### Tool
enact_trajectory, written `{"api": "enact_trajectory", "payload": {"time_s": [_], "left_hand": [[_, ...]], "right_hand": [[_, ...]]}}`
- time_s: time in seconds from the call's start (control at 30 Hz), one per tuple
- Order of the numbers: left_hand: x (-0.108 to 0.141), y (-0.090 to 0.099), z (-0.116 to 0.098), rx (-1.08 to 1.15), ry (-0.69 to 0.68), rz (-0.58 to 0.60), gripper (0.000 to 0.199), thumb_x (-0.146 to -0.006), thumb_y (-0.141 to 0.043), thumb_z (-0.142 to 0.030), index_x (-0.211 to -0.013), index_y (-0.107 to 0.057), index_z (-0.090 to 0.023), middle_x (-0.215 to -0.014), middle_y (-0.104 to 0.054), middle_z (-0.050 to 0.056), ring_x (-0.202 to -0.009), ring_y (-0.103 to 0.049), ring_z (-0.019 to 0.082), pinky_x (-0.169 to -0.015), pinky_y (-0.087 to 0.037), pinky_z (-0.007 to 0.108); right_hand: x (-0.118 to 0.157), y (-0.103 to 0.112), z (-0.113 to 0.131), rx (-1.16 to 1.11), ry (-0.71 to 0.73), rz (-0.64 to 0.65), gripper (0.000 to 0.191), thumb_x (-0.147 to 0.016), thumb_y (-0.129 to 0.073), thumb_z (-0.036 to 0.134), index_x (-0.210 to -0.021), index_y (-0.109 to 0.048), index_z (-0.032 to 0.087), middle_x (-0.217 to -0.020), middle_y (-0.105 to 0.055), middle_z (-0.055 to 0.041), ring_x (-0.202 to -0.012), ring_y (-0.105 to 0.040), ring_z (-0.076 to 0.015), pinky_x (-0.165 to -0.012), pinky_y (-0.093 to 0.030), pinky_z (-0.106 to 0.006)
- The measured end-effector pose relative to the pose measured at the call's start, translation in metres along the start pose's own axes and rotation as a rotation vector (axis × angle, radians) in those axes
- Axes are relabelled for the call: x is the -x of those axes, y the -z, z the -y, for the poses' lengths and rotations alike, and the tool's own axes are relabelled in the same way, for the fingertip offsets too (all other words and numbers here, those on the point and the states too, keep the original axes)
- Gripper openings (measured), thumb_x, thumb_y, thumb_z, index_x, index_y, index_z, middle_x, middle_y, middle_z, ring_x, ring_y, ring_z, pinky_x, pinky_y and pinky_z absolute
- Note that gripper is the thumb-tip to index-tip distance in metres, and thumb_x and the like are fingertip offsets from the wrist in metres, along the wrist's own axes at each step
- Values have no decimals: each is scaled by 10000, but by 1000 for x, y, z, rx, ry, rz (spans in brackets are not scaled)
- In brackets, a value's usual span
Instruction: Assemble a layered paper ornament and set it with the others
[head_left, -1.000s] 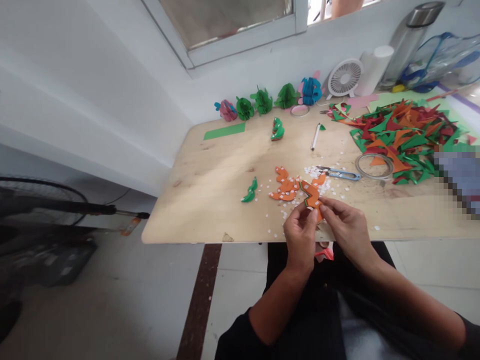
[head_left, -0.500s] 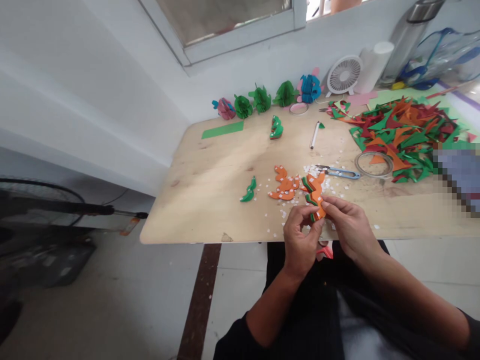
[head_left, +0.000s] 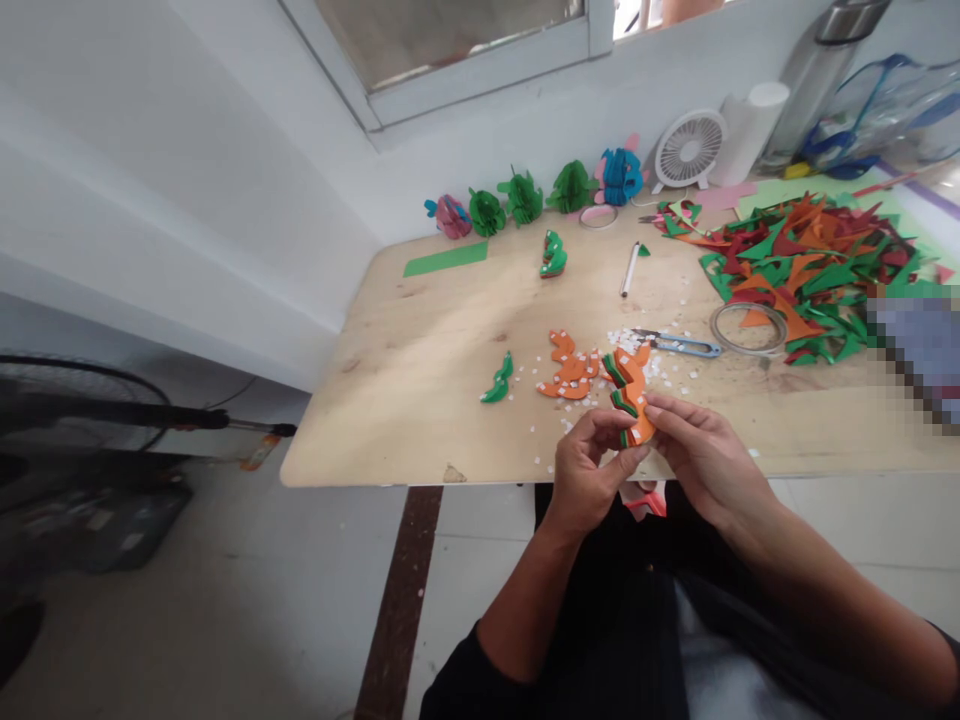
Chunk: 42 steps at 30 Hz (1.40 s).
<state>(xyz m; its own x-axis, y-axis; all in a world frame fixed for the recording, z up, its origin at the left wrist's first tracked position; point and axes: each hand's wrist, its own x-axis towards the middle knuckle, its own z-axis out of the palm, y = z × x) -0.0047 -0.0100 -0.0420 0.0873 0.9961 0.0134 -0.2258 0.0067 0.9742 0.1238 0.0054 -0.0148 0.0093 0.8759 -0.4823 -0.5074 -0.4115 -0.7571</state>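
Observation:
Both hands pinch a stack of scalloped paper cutouts, orange on top with green and dark red layers along its left side, just above the table's front edge. My left hand grips its lower left end between thumb and fingers. On the right edge, the thumb and fingers of my right hand are closed. Small white squares dot the orange face. Several orange cutouts with white squares lie just left of the stack, and a green cutout rests farther left.
Blue-handled thread snips lie among scattered white squares. A tape ring sits beside a heap of paper scraps. Farther back are a pen, another green stack, folded paper figures and a small fan.
My left hand has shifted slightly left and down, its fingers a little farther along the stack's lower end. The right hand and the stack have barely moved.

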Motion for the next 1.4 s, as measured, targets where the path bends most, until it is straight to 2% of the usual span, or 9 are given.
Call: {"api": "enact_trajectory", "payload": {"time_s": [0.17, 0.3, 0.5, 0.67, 0.77, 0.9, 1.0, 1.1, 1.4], "left_hand": [[3, 2, 0, -128, -94, -19, 210, -739, -737, -288, -911, -668, -187, -876, -659, 43, -804, -626, 156, -771, -512, 284], [4, 7, -1, -228, -168, 22, 166, -775, -702, -255, -928, -669, -201, -884, -669, 43, -803, -629, 154, -764, -513, 286], [2, 12, 1, -241, -184, 69, 125, -790, -679, -224, -912, -665, -201, -876, -661, 37, -777, -611, 142, -760, -507, 285], [5, 10, 3, -89, -35, 45, 248, -742, -728, -270, -958, -634, -192, -913, -649, 45, -785, -625, 146, -771, -526, 295], [6, 6, 0, 57, 67, 12, 343, -699, -767, -303, -982, -608, -194, -930, -657, 44, -748, -644, 143, -704, -534, 274], [2, -1, -8, 173, 248, -95, 299, -745, -714, -402, -874, -613, -152, -707, -662, 25, -593, -643, 138, -543, -498, 233], [-1, -3, -11, 158, 327, -86, 304, -711, -745, -388, -827, -643, -126, -628, -671, 35, -542, -638, 141, -519, -494, 232], [-1, 0, -8, 105, 279, -86, 293, -712, -749, -381, -835, -667, -127, -609, -675, 31, -555, -651, 150, -547, -516, 251], [0, 12, 4, -261, -34, -38, 244, -828, -627, -416, -868, -696, -185, -676, -703, 30, -594, -665, 149, -615, -539, 271]], "right_hand": [[3, -1, 1, -3, -6, 33, 206, -555, -847, 300, -695, -743, 192, -664, -713, -20, -573, -611, -133, -536, -485, -235], [3, 3, 0, 26, -5, 60, 205, -594, -834, 304, -746, -751, 195, -705, -726, -20, -604, -625, -139, -558, -488, -238], [0, 5, -4, 76, 30, 68, 210, -618, -831, 334, -758, -751, 200, -738, -739, -28, -665, -647, -149, -625, -502, -252], [1, 0, -9, 102, 121, -19, 229, -623, -828, 343, -802, -753, 223, -730, -745, -2, -663, -658, -152, -639, -502, -266], [1, -2, -11, 119, 189, -45, 226, -635, -820, 340, -824, -752, 238, -739, -744, 13, -660, -659, -153, -631, -503, -269], [1, 0, -15, 255, 296, -48, 248, -689, -779, 372, -888, -745, 229, -750, -743, -3, -650, -656, -180, -624, -506, -308], [0, 2, -17, 347, 363, -71, 262, -716, -757, 379, -923, -747, 218, -752, -742, -17, -696, -661, -193, -676, -511, -329], [-1, 2, -16, 291, 316, -64, 249, -682, -782, 369, -880, -753, 220, -783, -748, -21, -739, -668, -193, -701, -516, -323], [-6, 3, -12, 113, 109, 8, 241, -614, -834, 338, -803, -754, 213, -769, -744, -26, -761, -672, -185, -712, -518, -310]]}}
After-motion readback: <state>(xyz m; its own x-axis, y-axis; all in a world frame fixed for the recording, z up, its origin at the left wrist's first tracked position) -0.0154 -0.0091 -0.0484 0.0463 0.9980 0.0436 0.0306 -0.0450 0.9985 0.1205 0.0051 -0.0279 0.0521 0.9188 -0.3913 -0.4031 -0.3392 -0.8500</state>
